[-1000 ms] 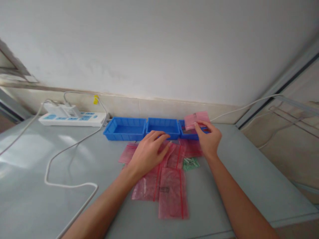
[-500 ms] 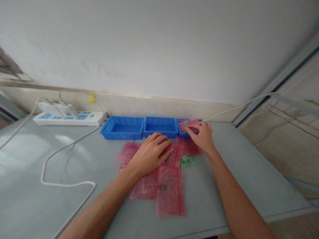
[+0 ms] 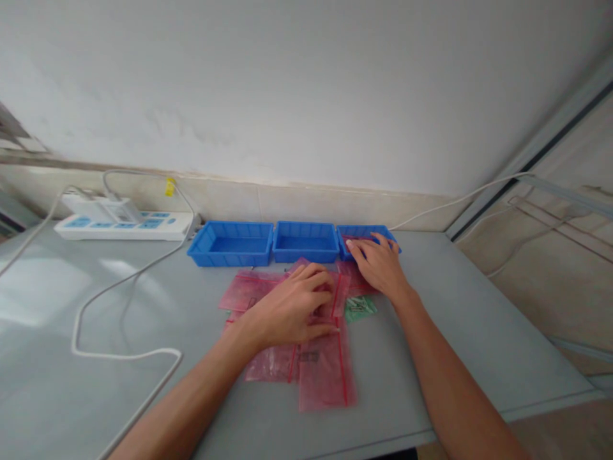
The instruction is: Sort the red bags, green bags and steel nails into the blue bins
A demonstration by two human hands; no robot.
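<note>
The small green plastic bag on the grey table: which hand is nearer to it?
Right. The right hand is just beyond the small green plastic bag; the left hand is farther left, on pink bags.

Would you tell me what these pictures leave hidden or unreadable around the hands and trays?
- Head view: right hand covers the right blue tray; its contents are hidden.
- Left hand hides the pink bags beneath it; grip unclear.
- Small print on one pink bag: too small to read.
- Green bag contents: blurred.
</note>
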